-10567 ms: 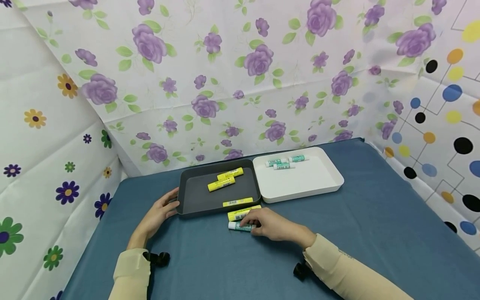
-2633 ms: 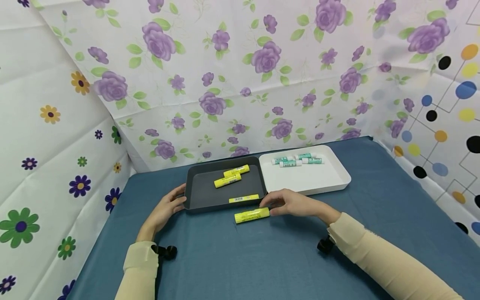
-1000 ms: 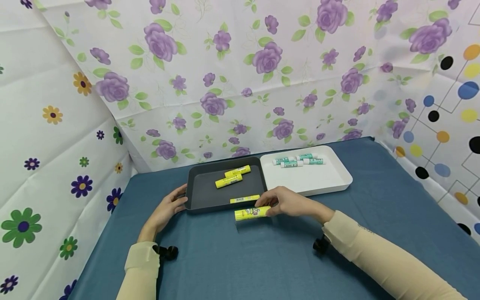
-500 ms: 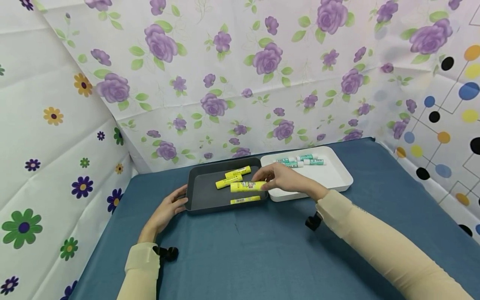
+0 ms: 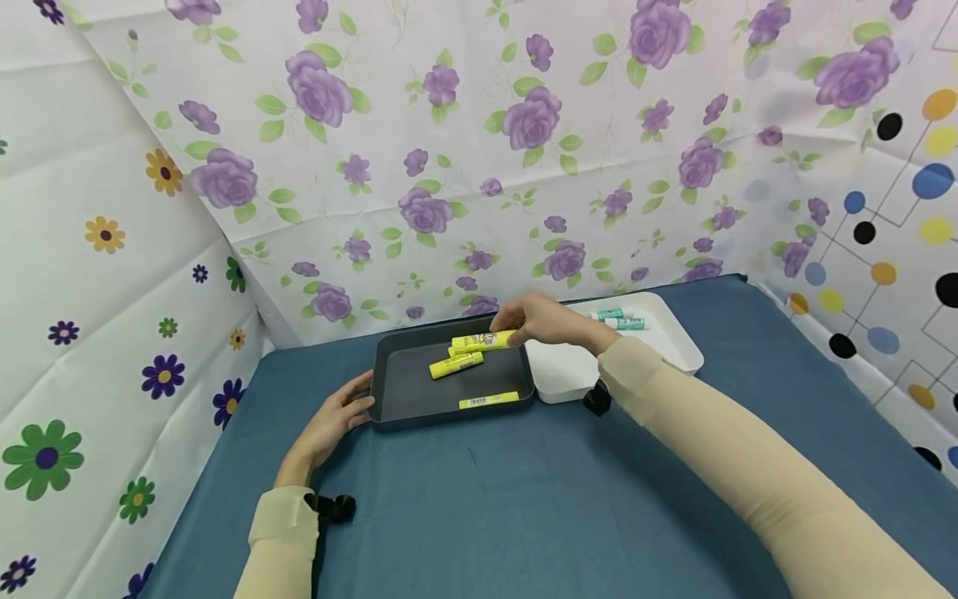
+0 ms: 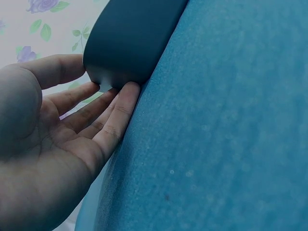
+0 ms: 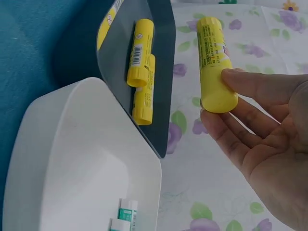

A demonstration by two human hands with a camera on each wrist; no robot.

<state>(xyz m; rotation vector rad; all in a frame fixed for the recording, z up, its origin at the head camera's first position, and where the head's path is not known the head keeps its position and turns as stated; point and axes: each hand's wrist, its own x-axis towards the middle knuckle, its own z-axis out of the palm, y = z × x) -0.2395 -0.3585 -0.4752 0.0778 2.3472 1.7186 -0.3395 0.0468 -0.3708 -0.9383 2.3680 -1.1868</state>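
My right hand (image 5: 550, 320) pinches a yellow glue stick (image 5: 479, 341) by one end, above the back part of a dark grey tray (image 5: 404, 395). In the right wrist view the held glue stick (image 7: 211, 53) is clear of the tray, between thumb and fingertips. Inside the tray, two yellow glue sticks (image 7: 139, 53) lie close together, and a third yellow glue stick (image 5: 489, 400) lies along the front wall. My left hand (image 5: 329, 424) touches the tray's left end; in the left wrist view its fairly straight fingers (image 6: 113, 122) rest against the tray's corner (image 6: 125, 53).
A white tray (image 5: 557, 378) adjoins the grey one on the right. It holds green-and-white glue sticks (image 5: 627, 323), some hidden behind my right hand. Blue cloth (image 5: 479, 507) covers the table, and a flowered sheet (image 5: 359, 208) hangs behind it.
A green-and-white glue stick has joined the others in the white tray. My right hand has lifted the yellow glue stick off the cloth and carried it over the grey tray. My left hand stays.
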